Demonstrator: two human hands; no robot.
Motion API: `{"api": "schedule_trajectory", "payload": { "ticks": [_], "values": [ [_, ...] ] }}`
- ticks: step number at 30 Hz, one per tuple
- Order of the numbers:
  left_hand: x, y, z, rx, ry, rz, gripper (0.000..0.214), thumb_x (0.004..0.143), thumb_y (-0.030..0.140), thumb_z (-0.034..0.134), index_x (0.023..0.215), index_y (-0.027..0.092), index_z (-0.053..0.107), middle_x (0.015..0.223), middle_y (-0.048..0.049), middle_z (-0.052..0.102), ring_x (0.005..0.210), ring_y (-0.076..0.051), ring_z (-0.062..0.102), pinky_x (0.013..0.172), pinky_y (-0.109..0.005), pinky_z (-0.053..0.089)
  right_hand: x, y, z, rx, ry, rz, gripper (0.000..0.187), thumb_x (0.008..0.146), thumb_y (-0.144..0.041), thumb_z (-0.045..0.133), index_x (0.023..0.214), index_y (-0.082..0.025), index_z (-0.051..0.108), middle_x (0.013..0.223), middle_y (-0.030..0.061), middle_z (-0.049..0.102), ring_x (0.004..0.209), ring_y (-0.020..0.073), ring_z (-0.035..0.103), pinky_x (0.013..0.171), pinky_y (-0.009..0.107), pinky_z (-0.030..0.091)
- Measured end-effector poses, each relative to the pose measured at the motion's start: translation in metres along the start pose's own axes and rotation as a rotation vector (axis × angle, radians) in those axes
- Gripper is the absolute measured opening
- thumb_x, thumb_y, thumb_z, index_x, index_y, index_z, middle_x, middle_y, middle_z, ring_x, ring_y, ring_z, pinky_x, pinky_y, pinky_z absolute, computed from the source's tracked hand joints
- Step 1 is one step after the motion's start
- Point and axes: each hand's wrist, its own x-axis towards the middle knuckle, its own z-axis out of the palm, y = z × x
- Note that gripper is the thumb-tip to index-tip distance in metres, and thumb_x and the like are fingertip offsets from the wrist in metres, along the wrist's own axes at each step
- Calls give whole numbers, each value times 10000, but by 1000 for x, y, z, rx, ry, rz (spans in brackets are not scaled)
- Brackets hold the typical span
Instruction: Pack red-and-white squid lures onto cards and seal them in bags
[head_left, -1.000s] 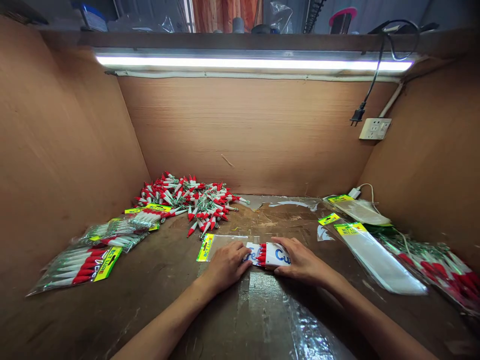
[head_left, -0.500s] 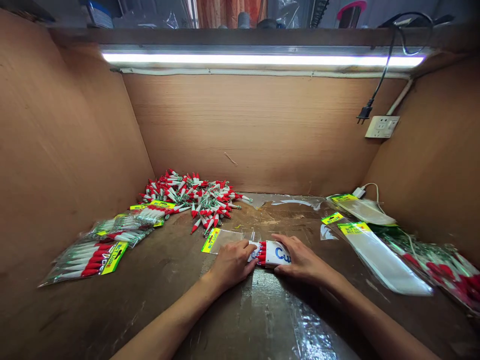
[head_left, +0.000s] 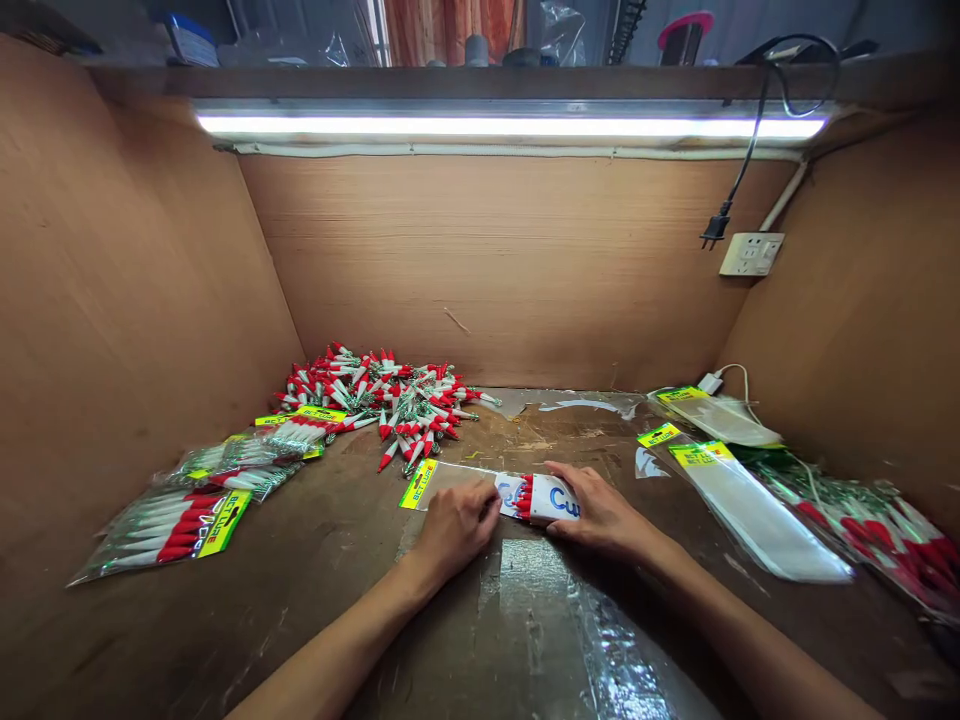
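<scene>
My right hand [head_left: 600, 508] is wrapped round a white holder [head_left: 564, 499] with blue writing, fingers on its far side and thumb on the near side. A row of red lure tips [head_left: 526, 497] shows in its middle, where the red-and-white lures lie side by side. At the holder's left end my left hand [head_left: 459, 522] is closed, fingertips pinched on the mouth end of a clear plastic bag [head_left: 465, 477]. The bag lies flat, its yellow BCT LURE header [head_left: 418, 485] to the left. My fingers hide part of the bag.
Loose red-and-white lures [head_left: 405, 395] are heaped at the back left. Filled packs [head_left: 176, 525] lie at the left. Flat bags with yellow headers [head_left: 765, 515] and more lures [head_left: 885, 530] lie at the right. A black plug [head_left: 715, 228] hangs beside a wall socket [head_left: 752, 254].
My left hand has drawn back to the left, off the holder, uncovering the blue writing at its left end. My right hand keeps its grip. The camera view has shifted slightly.
</scene>
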Motion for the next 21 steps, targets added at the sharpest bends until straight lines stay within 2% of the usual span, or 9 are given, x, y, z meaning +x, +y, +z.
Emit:
{"api": "schedule_trajectory", "payload": {
  "ticks": [3, 8, 14, 18, 21],
  "values": [
    [-2, 2, -3, -56, 51, -9, 201, 978, 276, 492, 899, 224, 669, 881, -24, 664, 763, -166, 633, 677, -265, 429, -2, -7, 3, -1, -4, 12, 867, 691, -406, 761, 1457, -199, 410, 1373, 115, 544, 1206, 298, 497, 1019, 401, 387],
    [-7, 9, -5, -159, 65, 47, 190, 964, 271, 519, 957, 250, 708, 940, -25, 667, 760, -153, 637, 680, -254, 444, -5, -17, 8, -20, -2, -12, 891, 705, -418, 750, 1486, -225, 366, 1428, 104, 499, 1243, 303, 465, 1044, 403, 359],
    [-2, 4, -2, -411, 193, -133, 212, 928, 242, 539, 800, 198, 702, 798, -29, 659, 736, -161, 630, 674, -249, 466, -6, -17, 5, -42, 7, 65, 927, 718, -402, 729, 1515, -201, 301, 1386, 124, 522, 1214, 297, 478, 1011, 399, 371],
    [0, 2, 2, -484, 203, -213, 134, 848, 238, 620, 723, 193, 626, 751, -5, 646, 691, -158, 629, 636, -245, 467, -7, -20, 6, -50, 13, 81, 909, 719, -430, 731, 1504, -219, 325, 1366, 116, 538, 1203, 306, 484, 1002, 403, 373],
    [1, 0, 3, -513, 184, -271, 134, 840, 265, 629, 731, 200, 587, 711, 12, 643, 644, -156, 628, 607, -249, 460, -8, -22, 10, -61, 39, 85, 889, 721, -443, 729, 1494, -228, 347, 1397, 107, 523, 1219, 314, 473, 1014, 416, 363]
  ]
}}
